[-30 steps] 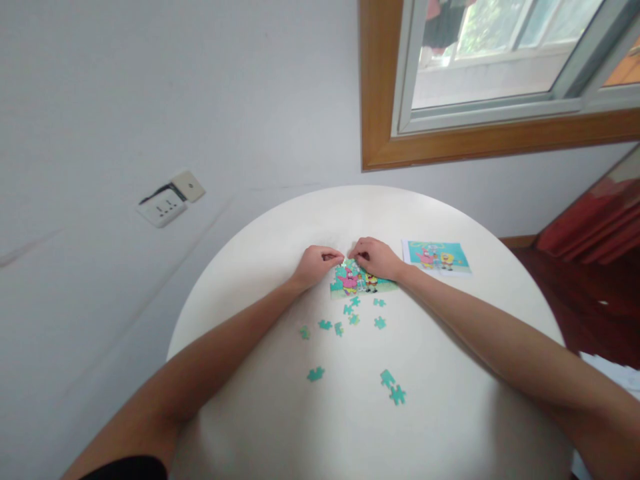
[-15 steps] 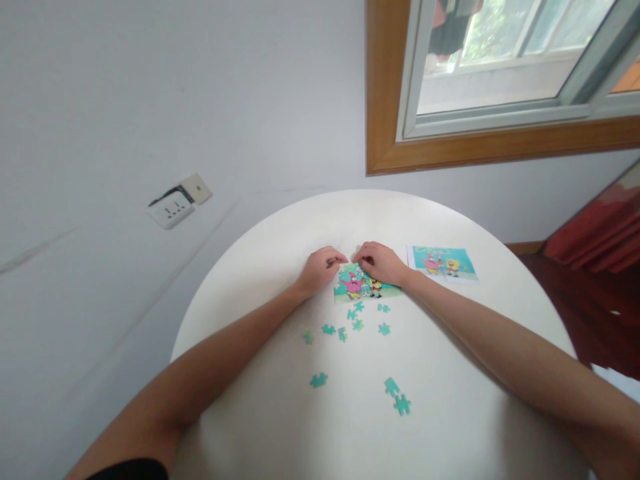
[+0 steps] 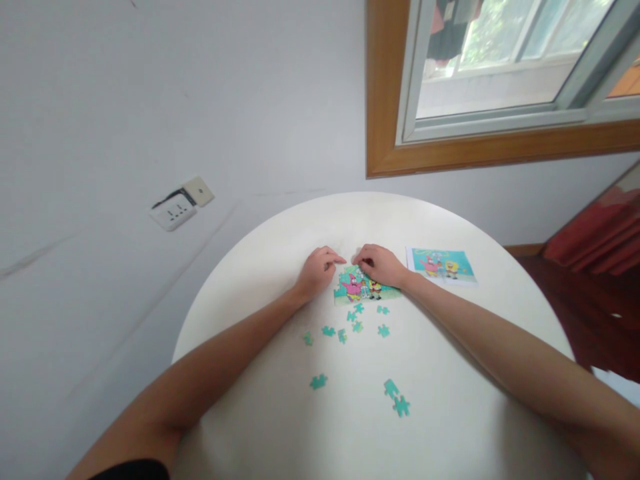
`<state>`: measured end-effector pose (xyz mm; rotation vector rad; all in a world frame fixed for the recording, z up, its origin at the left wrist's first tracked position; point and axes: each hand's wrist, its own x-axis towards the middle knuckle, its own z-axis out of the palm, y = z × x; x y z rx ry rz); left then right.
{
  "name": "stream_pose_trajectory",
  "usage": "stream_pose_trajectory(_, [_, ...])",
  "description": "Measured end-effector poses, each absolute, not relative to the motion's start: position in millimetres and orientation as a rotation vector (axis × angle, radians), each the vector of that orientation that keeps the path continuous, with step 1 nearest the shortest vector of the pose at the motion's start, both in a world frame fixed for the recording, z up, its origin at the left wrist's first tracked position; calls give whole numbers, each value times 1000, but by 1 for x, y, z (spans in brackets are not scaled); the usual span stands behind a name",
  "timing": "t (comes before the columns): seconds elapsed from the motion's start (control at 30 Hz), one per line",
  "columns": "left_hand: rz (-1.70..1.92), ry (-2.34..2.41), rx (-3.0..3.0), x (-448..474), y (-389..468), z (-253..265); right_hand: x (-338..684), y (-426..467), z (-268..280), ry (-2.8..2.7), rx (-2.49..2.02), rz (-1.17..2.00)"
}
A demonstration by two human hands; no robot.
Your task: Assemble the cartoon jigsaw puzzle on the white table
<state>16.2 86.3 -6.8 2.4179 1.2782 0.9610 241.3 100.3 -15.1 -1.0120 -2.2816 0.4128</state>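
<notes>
left hand fingers now uncurled, flat beside puzzle | right hand still curled on its far edge, grip unclear | piece likely seated

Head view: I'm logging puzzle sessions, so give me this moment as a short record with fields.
surface: round white table
left hand: at the upper left edge of the part-built puzzle
right hand: on the puzzle's top edge
loose pieces: scattered nearer the person
reference picture: right of the puzzle
</notes>
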Motion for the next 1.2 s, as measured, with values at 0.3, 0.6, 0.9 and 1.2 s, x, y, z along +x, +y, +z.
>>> stream_pose_trajectory(0.3, [970, 1319, 2393, 16, 86, -6, 242, 102, -17, -2254, -1010, 450])
stream_pose_trajectory(0.6, [978, 1298, 2393, 8, 80, 3, 242, 104, -19, -2229, -1019, 473])
stream_pose_trajectory(0.9, [967, 1322, 2385, 6, 79, 11, 242, 105, -20, -2216, -1021, 480])
stream_pose_trajectory(1.2, [750, 1185, 2481, 7, 64, 22, 242, 106, -21, -2213, -1020, 501])
